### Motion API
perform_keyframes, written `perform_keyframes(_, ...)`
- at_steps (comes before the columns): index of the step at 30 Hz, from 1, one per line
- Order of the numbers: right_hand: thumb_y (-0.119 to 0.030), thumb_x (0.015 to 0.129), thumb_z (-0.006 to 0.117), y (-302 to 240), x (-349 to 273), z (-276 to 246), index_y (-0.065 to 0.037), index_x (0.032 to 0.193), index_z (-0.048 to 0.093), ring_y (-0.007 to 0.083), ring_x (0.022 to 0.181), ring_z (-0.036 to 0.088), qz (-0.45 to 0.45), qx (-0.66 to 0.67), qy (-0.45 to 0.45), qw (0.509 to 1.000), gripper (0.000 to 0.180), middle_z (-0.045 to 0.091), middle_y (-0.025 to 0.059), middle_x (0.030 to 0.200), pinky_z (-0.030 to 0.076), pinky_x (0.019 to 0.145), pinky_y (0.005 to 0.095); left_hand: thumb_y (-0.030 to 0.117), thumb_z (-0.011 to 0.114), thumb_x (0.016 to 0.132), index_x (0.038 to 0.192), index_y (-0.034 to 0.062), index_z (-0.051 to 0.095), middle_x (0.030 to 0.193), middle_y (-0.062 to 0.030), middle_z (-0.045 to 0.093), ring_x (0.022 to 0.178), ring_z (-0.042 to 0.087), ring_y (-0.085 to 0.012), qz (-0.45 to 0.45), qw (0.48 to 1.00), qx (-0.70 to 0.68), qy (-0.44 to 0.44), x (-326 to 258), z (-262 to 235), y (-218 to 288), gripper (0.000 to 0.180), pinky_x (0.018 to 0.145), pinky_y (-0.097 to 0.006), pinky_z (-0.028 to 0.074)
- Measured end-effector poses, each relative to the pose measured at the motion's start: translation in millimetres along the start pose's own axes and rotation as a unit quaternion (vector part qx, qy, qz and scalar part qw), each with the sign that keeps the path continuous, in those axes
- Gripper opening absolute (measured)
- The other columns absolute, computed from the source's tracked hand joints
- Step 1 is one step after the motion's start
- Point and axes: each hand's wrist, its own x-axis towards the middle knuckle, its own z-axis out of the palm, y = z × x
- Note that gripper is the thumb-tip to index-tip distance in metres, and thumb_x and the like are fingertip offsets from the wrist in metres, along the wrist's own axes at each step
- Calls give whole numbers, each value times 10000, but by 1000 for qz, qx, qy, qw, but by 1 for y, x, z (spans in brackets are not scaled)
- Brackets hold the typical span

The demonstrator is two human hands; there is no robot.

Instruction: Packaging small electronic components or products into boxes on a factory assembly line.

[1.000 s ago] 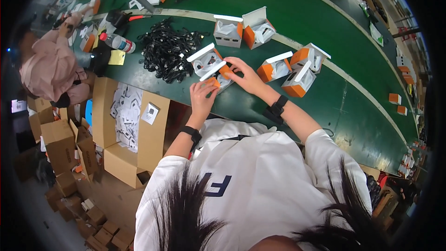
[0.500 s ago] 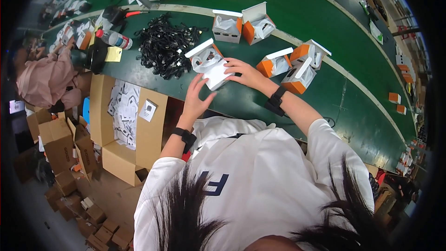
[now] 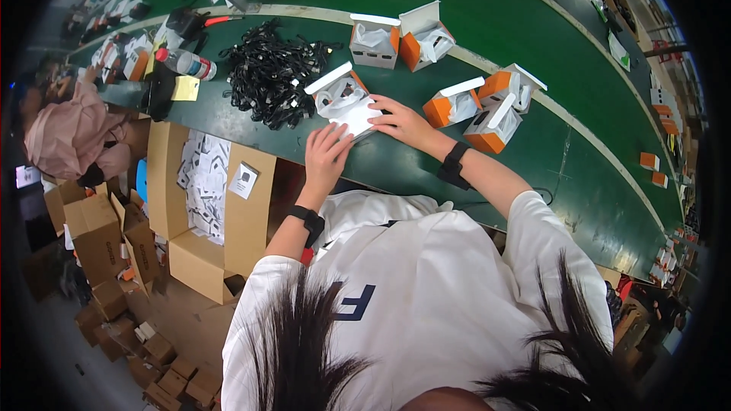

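Observation:
A small white and orange box (image 3: 354, 115) sits on the green table in front of me, its lid raised at the far side. Inside it shows a whitish plastic bag with something dark in it. My right hand (image 3: 403, 123) grips the box's right side with the fingers over its edge. At the near left corner, my left hand (image 3: 326, 156) presses its fingers together against the box; its thumb is partly hidden. A tangled heap of black cables (image 3: 274, 76) lies just beyond the box to the left.
Several open orange-white boxes with bags, such as one box (image 3: 449, 104), stand to the right and at the back. A bottle (image 3: 186, 65) lies by the cables. A carton of leaflets (image 3: 179, 232) stands left of me. Far left, a person in pink (image 3: 80, 133) sits.
My left hand has closed from a spread shape and moved up against the box's near left corner. My right hand keeps its place. The person at far left has shifted an arm.

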Motion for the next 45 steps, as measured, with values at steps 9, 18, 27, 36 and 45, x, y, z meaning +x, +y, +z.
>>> perform_keyframes(9,-154,773,636,5,-3,-3,-118,955,665,265,1216,420,-72,-119,-23,990,188,518,78,1205,386,961,402,51,673,720,842,79,648,1041,-50,618,1054,539,-257,-14,1000,-10,-12,3,12,1,127,905,-427,387)
perform_keyframes(18,-97,636,712,-31,24,4,-92,1079,476,336,1032,498,75,-161,-128,976,502,412,114,1308,444,848,399,65,674,720,823,75,631,1038,-50,609,1033,530,-276,-4,999,-41,-9,-4,20,-6,112,910,-449,396)
perform_keyframes(27,-48,609,724,-61,-5,-48,-66,1116,509,334,1004,545,225,2,-37,974,551,528,133,1123,458,828,395,59,674,731,1077,15,525,1200,-147,517,1103,472,-334,-106,982,-159,-13,10,-18,23,380,959,-419,356)
perform_keyframes(36,-59,671,700,-52,-43,-13,-89,1158,496,333,1048,516,210,-101,-36,972,529,414,126,1311,453,851,391,107,608,792,1275,11,334,1335,-165,305,1235,319,-313,-185,931,-296,-110,39,13,4,563,1019,-414,268)
perform_keyframes(45,-34,673,693,-57,-54,-1,-37,1202,414,346,1165,421,203,-131,53,969,598,364,162,1284,403,942,385,55,621,774,1255,5,375,1250,-173,421,1164,415,-307,-79,962,-238,-105,55,42,-17,542,964,-358,335)
